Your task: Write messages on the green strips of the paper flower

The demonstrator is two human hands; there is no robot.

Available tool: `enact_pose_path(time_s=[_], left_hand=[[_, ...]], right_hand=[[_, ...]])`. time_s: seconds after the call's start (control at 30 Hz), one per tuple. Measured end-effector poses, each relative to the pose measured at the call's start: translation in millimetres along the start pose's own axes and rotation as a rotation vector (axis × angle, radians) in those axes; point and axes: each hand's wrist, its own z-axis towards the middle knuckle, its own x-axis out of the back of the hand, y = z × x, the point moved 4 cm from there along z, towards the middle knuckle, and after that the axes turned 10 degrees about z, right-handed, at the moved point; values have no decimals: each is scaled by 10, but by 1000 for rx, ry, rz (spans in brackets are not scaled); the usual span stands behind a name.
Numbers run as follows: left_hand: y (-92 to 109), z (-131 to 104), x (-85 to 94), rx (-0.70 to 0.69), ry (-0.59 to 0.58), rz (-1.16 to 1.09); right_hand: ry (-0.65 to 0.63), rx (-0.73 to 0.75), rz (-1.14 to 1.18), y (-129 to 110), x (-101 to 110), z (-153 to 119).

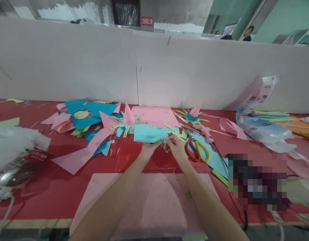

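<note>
Steadily now: level edges for the light-blue paper

Judging by the grip, the step in hand is working the near edge of the light-blue paper (146,134), which is held above the far part of the glossy red board (130,155). The right hand (176,144) pinches its lower right corner between thumb and fingertips. The left hand (152,147) has its thumb along the lower edge; its other fingers are hidden by the paper, so I can't tell how tightly they close.

To do this well, line up the edges before pressing, then work outward from the middle with light, even pressure; thin paper would likely crease wherever one corner is pulled harder. Keep the forearms low, and give room to the pink paper cone (129,115) just beyond on the left. The scissors (204,151), with one red and one yellow handle, lie near the right hand, so mind that elbow.
</note>
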Motion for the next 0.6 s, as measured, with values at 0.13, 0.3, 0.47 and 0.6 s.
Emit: enact_pose_path(time_s=[0.13,0.3,0.47,0.6], left_hand=[[-24,2,-2,15,-9,-16],[-41,8,-2,32,1,-47],[-25,8,-3,45,17,-81],[-17,-3,-4,65,35,-102]], right_hand=[[28,29,12,3,13,5],[31,43,30,15,13,9],[18,59,2,-17,11,-5],[21,73,-40,-28,21,-9]])
